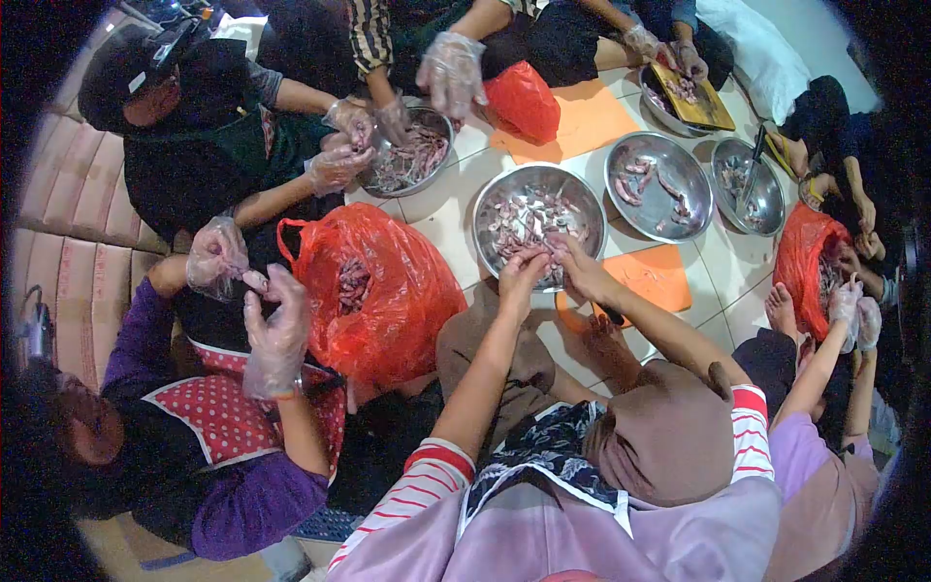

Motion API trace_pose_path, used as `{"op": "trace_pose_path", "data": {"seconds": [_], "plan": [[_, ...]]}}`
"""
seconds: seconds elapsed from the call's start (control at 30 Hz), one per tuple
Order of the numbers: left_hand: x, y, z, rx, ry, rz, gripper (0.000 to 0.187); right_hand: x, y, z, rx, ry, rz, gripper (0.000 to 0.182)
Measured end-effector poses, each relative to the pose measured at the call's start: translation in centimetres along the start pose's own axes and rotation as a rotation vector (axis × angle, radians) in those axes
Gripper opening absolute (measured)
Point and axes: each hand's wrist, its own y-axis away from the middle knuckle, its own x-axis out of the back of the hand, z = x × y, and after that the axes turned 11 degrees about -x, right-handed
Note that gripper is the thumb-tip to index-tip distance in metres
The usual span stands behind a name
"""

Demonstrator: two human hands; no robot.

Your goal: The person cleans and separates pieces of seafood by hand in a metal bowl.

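My left hand [524, 271] and my right hand [574, 260] meet over the near rim of a steel bowl [482, 242]. Both have their fingers closed in a pinch, close together. Whatever lies between the fingertips is too small and too covered to make out. Inside the bowl is a heap of pink and white raw pieces [529, 218], which look like cut chicken feet. Just below my right hand, an orange sheet [655, 279] lies on the tiles, and a dark handle [611, 314] shows at its edge.
Left of me stands a red plastic bag [402, 310] of raw pieces; a gloved co-worker's hands [276, 330] work beside it. Other steel bowls [669, 228] stand ahead, and a knife [754, 170] rests in one. At right, gloved hands [853, 315] reach toward another red bag [800, 257].
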Motion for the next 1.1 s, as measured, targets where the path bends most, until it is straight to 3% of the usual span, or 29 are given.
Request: {"op": "trace_pose_path", "data": {"seconds": [0.1, 0.33, 0.4, 0.5, 0.57, 0.7, 0.73, 0.8, 0.83, 0.9, 0.93, 0.97, 1.03, 1.1], "plan": [[0.0, 0.2, -0.5, -0.136, -0.154, -0.055, 0.016, -0.3, 1.1, 0.2, -0.167, 0.082, -0.011, 0.039], [0.4, 0.9, -1.1, -0.069, -0.328, -0.091, 0.010, -0.8, 1.3, 0.7, -0.094, 0.162, 0.065, 0.034], [0.4, 1.0, -1.3, -0.043, -0.345, -0.104, 0.011, -0.4, 1.2, 0.1, -0.247, 0.194, 0.015, 0.034], [-0.1, 1.1, -1.2, 0.010, -0.331, -0.100, 0.014, -0.8, 0.4, 2.0, -0.271, 0.212, 0.076, 0.038], [-0.1, 0.8, -1.0, 0.025, -0.390, -0.258, 0.014, -0.9, -0.1, 3.4, -0.259, 0.174, 0.115, 0.041], [-1.7, 1.2, 0.7, 0.050, -0.392, -0.282, 0.015, 1.4, -1.9, 4.3, -0.267, -0.034, 0.113, 0.050], [-1.2, 0.8, 1.0, -0.055, -0.485, -0.260, 0.015, 2.6, -1.6, 1.7, -0.490, -0.037, 0.070, 0.045], [1.0, -1.2, -1.2, -0.314, -0.674, -0.182, 0.015, 4.7, -1.2, -0.1, -0.539, -0.130, -0.014, 0.046], [0.9, -1.5, -0.7, -0.313, -0.675, -0.182, 0.015, 5.2, -1.5, -0.2, -0.579, -0.218, -0.105, 0.046], [0.9, -2.1, 0.3, -0.455, -1.251, -0.141, 0.017, 5.7, -1.9, 0.1, -0.479, -0.195, -0.110, 0.042], [0.5, -2.7, 0.4, -0.573, -1.320, -0.167, 0.024, 6.1, -2.0, -0.1, -0.455, -0.255, -0.054, 0.041], [0.0, -3.3, 0.3, -0.571, -1.320, -0.170, 0.024, 6.4, -2.0, -0.2, -0.432, -0.315, 0.004, 0.040], [-1.9, -4.4, 0.3, -0.778, -1.197, -0.353, 0.028, 6.8, -1.9, 0.6, -0.482, -0.330, 0.008, 0.043], [-2.1, -5.7, -1.3, -0.747, -1.302, -0.355, 0.027, 6.8, -1.9, 1.4, -0.442, -0.378, 0.026, 0.044]]}}
